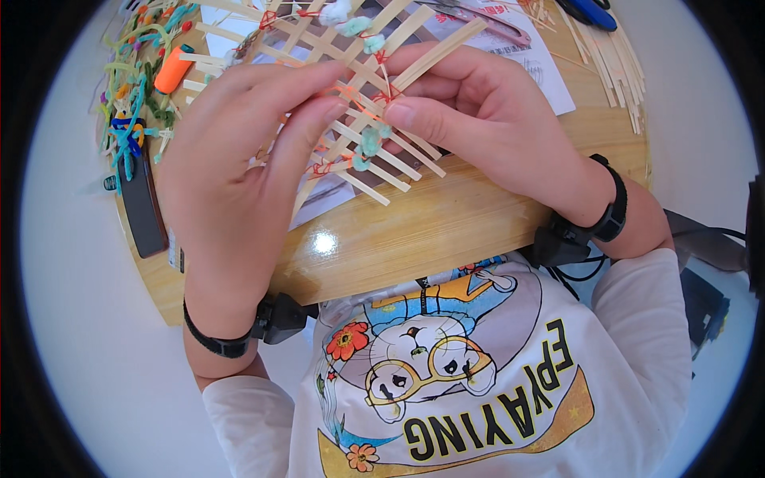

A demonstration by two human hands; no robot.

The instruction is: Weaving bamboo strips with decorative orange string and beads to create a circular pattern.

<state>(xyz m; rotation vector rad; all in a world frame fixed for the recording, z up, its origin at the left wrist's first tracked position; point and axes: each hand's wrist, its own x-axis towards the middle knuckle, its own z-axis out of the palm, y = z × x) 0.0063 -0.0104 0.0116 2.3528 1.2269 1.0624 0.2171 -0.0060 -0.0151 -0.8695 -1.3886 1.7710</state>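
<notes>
A lattice of woven pale bamboo strips [422,68] is held up between my two hands over the table. Red thread knots and mint-green tufts of yarn [370,142] sit along its crossings. My right hand [498,119] grips the lattice near its right side, thumb in front, the other fingers partly behind the strips. On the left, my left hand [227,139] has thumb and index fingertip close together at the weave, where a thin orange thread [351,93] shows. Its remaining fingers are mostly hidden.
An orange thread spool [172,70] lies by a tangle of coloured fuzzy strands [147,48] at the left. Nearer stands a dark, flat, long object [142,203]. Printed paper [550,76] lies under the lattice; loose bamboo strips [617,72] and a blue-handled tool [591,12] are far right.
</notes>
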